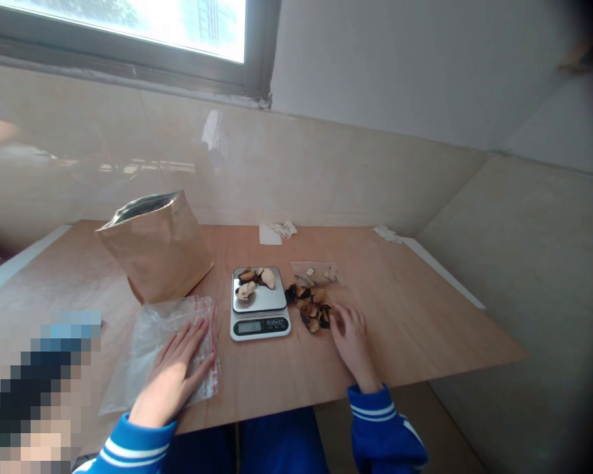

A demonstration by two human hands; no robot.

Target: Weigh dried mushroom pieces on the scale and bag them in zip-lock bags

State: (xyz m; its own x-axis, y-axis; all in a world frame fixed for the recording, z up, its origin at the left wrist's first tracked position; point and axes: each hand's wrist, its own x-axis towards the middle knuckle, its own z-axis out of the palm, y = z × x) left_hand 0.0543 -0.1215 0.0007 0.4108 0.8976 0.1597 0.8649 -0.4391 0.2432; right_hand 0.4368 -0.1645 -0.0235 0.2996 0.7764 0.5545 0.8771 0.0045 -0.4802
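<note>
Right hand [352, 337] reaches into the loose pile of dried mushroom pieces [312, 309] just right of the kitchen scale [259, 309], fingertips closing on one piece. They look light, brittle and crumbly: pinch by the edges. Left hand [178, 372] lies flat, fingers spread, on the clear zip bag [158, 349].

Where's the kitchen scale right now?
In the head view the scale sits mid-table, between the plastic bag under the left hand and the loose mushroom pile by the right hand, with the brown paper bag behind-left.
</note>
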